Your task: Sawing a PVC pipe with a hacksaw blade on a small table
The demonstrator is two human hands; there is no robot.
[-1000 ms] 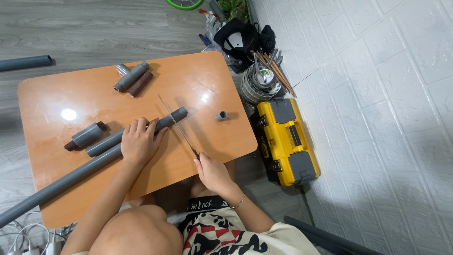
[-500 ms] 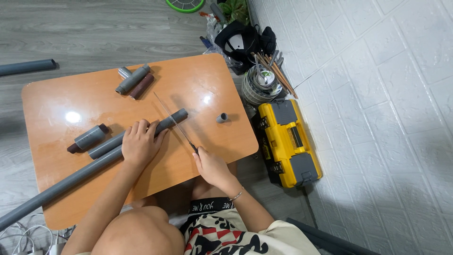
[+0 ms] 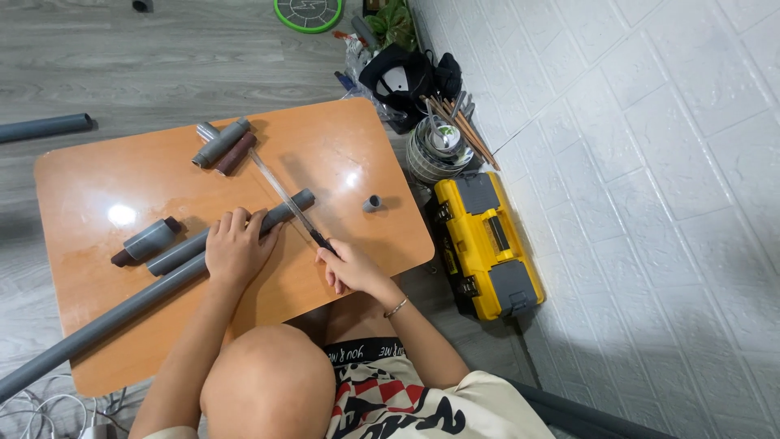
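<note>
Left hand (image 3: 236, 248) presses the short pipe (image 3: 231, 232) flat mid-table; right hand (image 3: 351, 268) grips the saw (image 3: 284, 195) handle, blade across the pipe's right part — cut unfinished, pipe uncut.

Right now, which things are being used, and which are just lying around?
In use:
left hand pressing the short grey pipe
right hand holding the saw across it

Lying about:
long grey pipe
small grey ring
pipe pieces
yellow toolbox
</note>
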